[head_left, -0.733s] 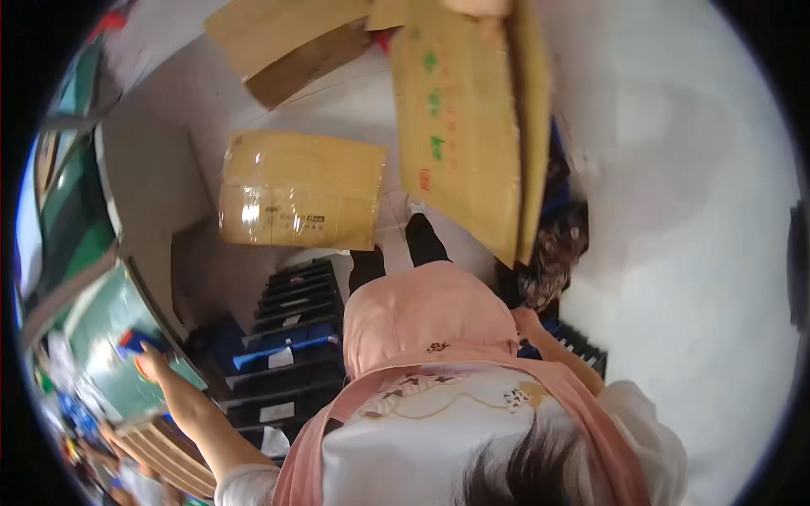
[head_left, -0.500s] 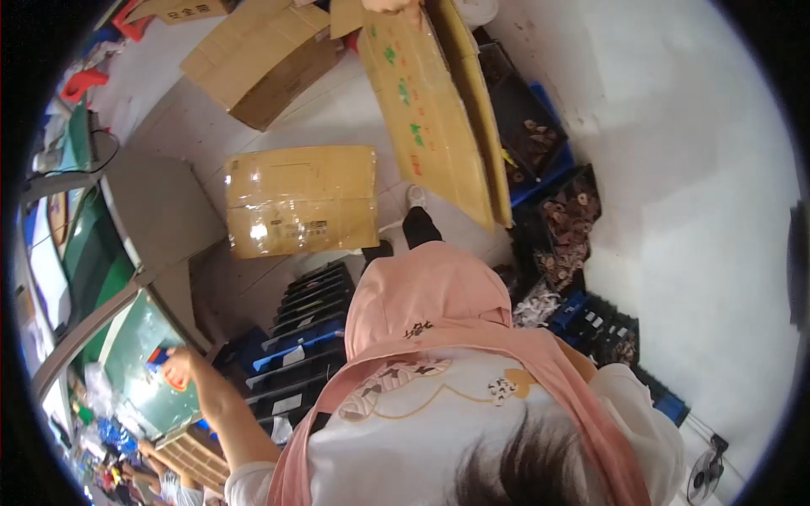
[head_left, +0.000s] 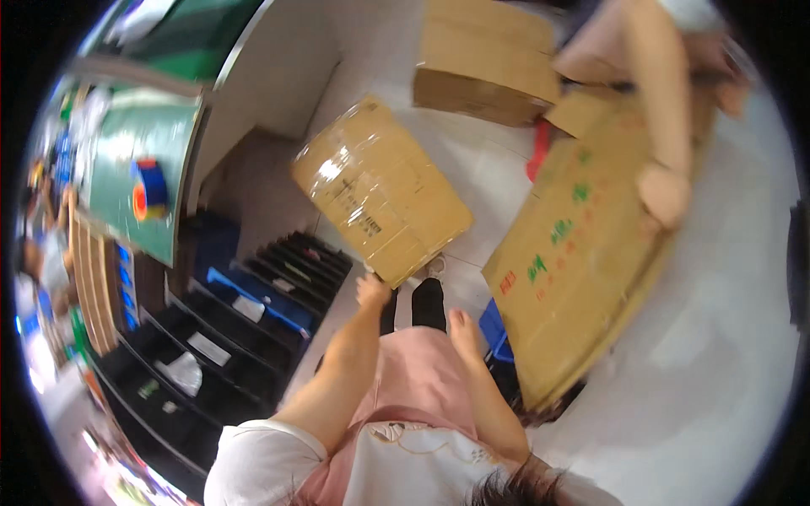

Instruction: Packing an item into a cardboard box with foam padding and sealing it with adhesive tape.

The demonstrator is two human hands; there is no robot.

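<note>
A taped brown cardboard box [head_left: 384, 198] lies on the floor in front of my feet. My left hand [head_left: 371, 292] is at the box's near corner, its fingers blurred; whether it touches the box I cannot tell. Lower and to the right, my right hand [head_left: 464, 333] is held out beside my apron, fingers stretched forward, with nothing seen in it. A blue tape dispenser with an orange roll [head_left: 150, 190] stands on the green tabletop [head_left: 114, 152] at the left, away from both hands.
At the upper right, another person's hand [head_left: 664, 196] holds large flattened cardboard [head_left: 582, 244]. Another brown box [head_left: 485, 63] stands behind. Black crates [head_left: 202, 346] line my left side. A blue crate [head_left: 496, 329] shows beneath the flattened cardboard. A wall rises at the right.
My left hand has left the tape dispenser, which now stands on the tabletop, and has come to the box. My right hand has come into view. The whole view has turned.
</note>
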